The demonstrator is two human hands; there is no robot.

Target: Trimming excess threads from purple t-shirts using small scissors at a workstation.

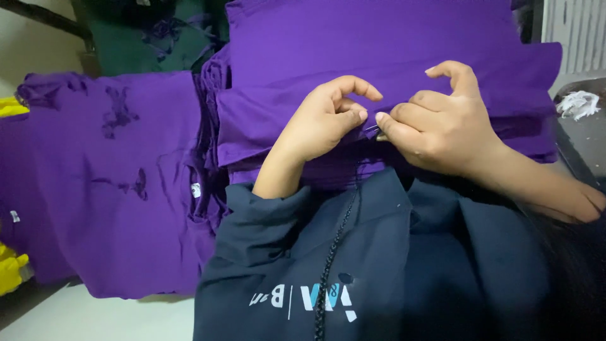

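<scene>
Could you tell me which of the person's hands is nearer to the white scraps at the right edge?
The right hand is nearer: it sits left of and below the white scraps. The left hand is farther left, pinching the purple fabric beside it.

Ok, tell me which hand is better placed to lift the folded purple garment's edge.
Probably left. The left hand pinches the folded purple garment at its edge between thumb and fingers. The right hand touches it alongside, forefinger raised, its grip unclear.

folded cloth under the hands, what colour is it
Solid purple. The folded cloth shows best in the head view, with both hands pinching its front edge.
</scene>
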